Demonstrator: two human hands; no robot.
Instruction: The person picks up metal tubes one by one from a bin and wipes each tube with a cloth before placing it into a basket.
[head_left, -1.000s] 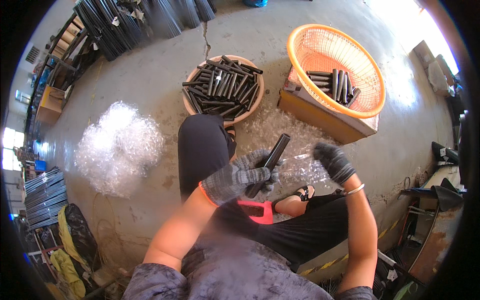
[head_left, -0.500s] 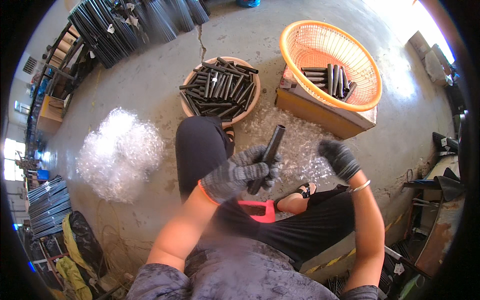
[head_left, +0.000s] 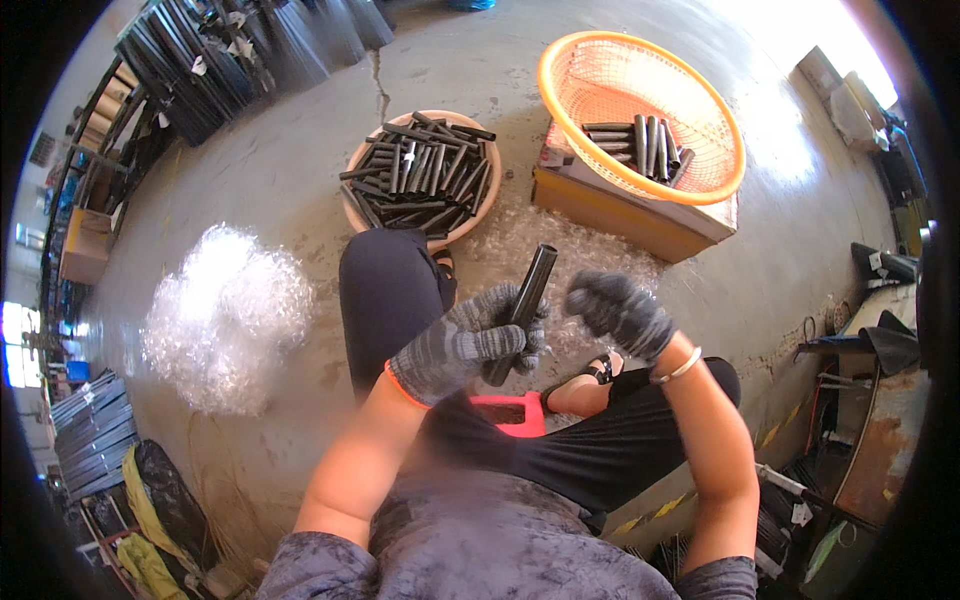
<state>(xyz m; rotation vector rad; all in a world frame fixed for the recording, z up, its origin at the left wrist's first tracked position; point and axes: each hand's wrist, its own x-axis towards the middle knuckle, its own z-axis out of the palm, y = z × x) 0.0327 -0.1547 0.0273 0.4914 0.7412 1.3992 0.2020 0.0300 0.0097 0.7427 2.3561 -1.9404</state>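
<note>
My left hand (head_left: 470, 342), in a grey knit glove with an orange cuff, grips a black tube (head_left: 527, 300) that stands tilted up and to the right. My right hand (head_left: 618, 312), in a dark grey glove, hovers just right of the tube with its fingers curled and nothing visible in it. Both hands are over my lap, above my bent knee (head_left: 385, 285). A red stool (head_left: 505, 412) shows between my legs.
A round tan basin (head_left: 470, 220) full of black tubes sits ahead on the concrete floor. An orange mesh basket (head_left: 600, 70) holding several tubes rests on a cardboard box (head_left: 610, 210). A heap of clear plastic wrap (head_left: 225, 315) lies to the left. Dark bundled bars (head_left: 210, 60) line the far left.
The right hand has drawn in from the right toward the tube. The left hand keeps hold of the tube with little movement.
</note>
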